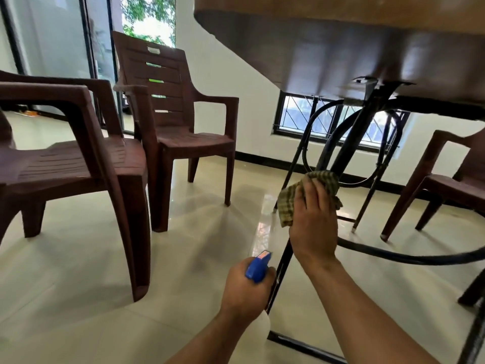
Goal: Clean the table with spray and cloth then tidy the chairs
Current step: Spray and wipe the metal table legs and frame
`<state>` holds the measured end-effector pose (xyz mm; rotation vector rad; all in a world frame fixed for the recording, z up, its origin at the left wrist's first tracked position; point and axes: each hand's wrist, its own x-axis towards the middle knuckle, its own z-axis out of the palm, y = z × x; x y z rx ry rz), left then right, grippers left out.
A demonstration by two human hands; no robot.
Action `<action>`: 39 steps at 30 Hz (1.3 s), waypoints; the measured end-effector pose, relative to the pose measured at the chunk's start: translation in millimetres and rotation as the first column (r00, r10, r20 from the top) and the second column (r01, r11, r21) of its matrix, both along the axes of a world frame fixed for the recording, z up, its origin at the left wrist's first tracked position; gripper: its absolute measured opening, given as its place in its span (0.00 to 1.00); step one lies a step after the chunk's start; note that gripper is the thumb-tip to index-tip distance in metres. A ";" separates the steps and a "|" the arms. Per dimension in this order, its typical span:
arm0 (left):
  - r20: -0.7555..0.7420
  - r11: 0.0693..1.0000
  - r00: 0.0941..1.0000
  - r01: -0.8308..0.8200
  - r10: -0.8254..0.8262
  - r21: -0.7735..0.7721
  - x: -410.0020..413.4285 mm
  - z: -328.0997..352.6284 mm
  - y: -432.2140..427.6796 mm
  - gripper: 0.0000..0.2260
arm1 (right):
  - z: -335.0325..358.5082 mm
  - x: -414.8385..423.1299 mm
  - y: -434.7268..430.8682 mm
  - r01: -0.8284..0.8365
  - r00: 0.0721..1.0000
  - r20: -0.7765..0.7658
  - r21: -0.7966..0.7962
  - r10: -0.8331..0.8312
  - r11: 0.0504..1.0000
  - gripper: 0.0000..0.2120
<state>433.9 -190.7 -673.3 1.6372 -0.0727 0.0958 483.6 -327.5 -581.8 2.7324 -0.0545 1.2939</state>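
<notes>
Left hand (246,292) grips spray bottle (258,266), fingers curled; right hand (313,222) fingers clamp cloth (324,181) round table leg (347,134); open floor (196,245) leftward.

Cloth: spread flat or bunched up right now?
Bunched. The right hand grips the checked cloth wrapped around the black table leg, crumpled ends sticking out.

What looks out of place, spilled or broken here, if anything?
Nothing looks spilled or broken. Only the near chair and the far chair on the left stand apart from the table, not pushed in. The right hand holds the cloth against a table leg; the left hand grips the spray bottle.
</notes>
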 end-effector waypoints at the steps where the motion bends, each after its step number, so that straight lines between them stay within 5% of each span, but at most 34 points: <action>1: -0.006 1.000 1.000 -0.002 0.002 -0.002 0.1 -1.8 0.0 0.17 | -2.3 0.6 -0.6 -0.005 0.999 -0.038 -0.006 0.004 1.000 0.28; 7: 0.006 0.999 0.999 0.042 -0.042 0.004 -1.4 -2.5 -2.2 0.14 | -71.1 -20.4 -10.4 -0.206 0.862 -0.439 0.154 0.253 0.967 0.21; 13: 0.005 0.998 0.998 0.068 -0.068 0.006 -4.3 -7.6 -3.3 0.15 | -57.8 -20.9 -37.9 -0.264 0.899 -0.317 0.156 0.301 0.952 0.36; 16: -0.001 0.997 0.998 0.069 -0.069 0.018 -4.1 -13.3 -5.8 0.15 | -80.5 -27.2 -42.0 -0.287 0.786 -0.542 0.106 0.297 0.952 0.29; 19: -0.003 0.996 0.996 0.087 -0.087 0.017 -4.5 -16.0 -6.2 0.10 | -123.8 -44.2 -39.7 -0.528 0.608 -0.665 0.071 0.435 0.846 0.27; 23: -0.015 0.998 0.998 0.061 -0.061 0.020 2.7 -21.9 -5.4 0.16 | -104.2 -24.9 -40.3 -0.401 0.781 -0.394 0.277 0.484 0.873 0.27; 25: -0.035 0.998 0.998 0.044 -0.043 0.034 3.8 -28.9 -4.8 0.17 | -101.3 -11.1 -40.4 -0.367 0.861 -0.307 0.175 0.405 0.914 0.35; 28: -0.050 0.997 0.998 0.048 -0.045 0.057 4.0 -43.0 0.7 0.16 | -132.3 -14.9 -42.6 -0.375 0.771 -0.481 0.187 0.418 0.908 0.31; 31: -0.077 0.996 0.996 0.046 -0.040 0.076 6.4 -54.4 7.0 0.13 | -188.3 -38.3 -40.7 -0.535 0.620 -0.680 -0.001 0.391 0.845 0.19; 39: -0.136 0.981 0.990 0.050 -0.024 0.188 11.6 -76.8 15.5 0.09 | -152.2 -26.0 -38.6 -0.330 0.823 -0.494 -0.014 0.280 0.944 0.36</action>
